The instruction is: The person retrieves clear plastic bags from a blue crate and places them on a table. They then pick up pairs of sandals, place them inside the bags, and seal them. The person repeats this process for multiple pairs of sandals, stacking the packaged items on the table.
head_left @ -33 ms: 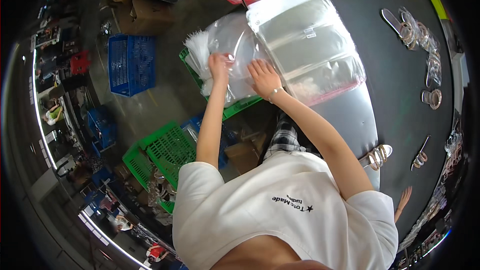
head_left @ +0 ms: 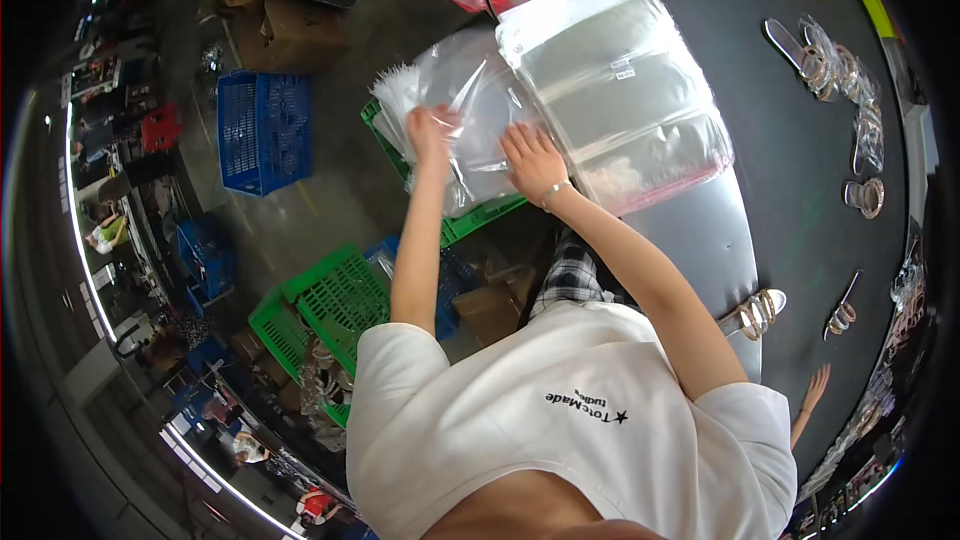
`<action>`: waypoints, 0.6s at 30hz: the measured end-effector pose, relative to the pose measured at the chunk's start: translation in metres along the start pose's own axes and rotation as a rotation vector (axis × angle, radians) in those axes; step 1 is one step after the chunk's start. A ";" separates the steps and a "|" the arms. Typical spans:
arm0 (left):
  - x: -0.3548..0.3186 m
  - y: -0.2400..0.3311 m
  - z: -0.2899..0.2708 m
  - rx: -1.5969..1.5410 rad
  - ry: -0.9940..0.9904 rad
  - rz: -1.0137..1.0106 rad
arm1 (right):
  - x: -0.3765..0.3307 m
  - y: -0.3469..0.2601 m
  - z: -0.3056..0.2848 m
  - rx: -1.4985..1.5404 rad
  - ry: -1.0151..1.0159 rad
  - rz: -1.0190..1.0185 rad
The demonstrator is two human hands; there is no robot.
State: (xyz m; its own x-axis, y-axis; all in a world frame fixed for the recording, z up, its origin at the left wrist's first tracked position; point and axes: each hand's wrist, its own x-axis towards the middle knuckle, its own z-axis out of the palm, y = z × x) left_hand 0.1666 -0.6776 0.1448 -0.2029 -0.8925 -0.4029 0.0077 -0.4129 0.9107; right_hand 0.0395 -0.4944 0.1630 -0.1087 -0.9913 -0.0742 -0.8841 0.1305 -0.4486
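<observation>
Clear plastic bags (head_left: 478, 165) top a green crate (head_left: 484, 219), the right hand (head_left: 534, 162) spread flat on them, the left hand (head_left: 430, 132) there too, grip unclear.

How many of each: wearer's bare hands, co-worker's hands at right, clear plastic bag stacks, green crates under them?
Wearer's bare hands (left hand, right hand): 2
Co-worker's hand: 1
Clear plastic bag stacks (left stack, right stack): 2
Green plastic crate: 1
Total: 6
</observation>
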 end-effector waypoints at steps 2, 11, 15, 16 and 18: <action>0.036 0.037 -0.035 -0.399 0.044 -0.098 | -0.001 -0.004 0.001 -0.076 -0.030 -0.017; 0.090 0.281 -0.097 -0.460 0.227 0.649 | 0.014 -0.018 -0.008 -0.152 -0.118 0.021; 0.000 0.302 -0.019 -0.243 0.084 0.803 | 0.014 -0.023 -0.050 0.096 0.102 0.026; -0.025 0.293 -0.011 -0.260 -0.026 0.711 | 0.008 -0.027 -0.077 0.283 0.203 0.014; -0.080 0.260 0.015 -0.244 -0.198 0.503 | -0.011 -0.033 -0.131 0.656 0.430 0.034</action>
State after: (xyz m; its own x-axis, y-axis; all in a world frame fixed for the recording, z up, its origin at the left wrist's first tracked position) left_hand 0.1706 -0.7106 0.4152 -0.2951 -0.9480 0.1192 0.3703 0.0015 0.9289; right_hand 0.0107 -0.4900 0.2950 -0.4154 -0.8888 0.1936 -0.4423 0.0114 -0.8968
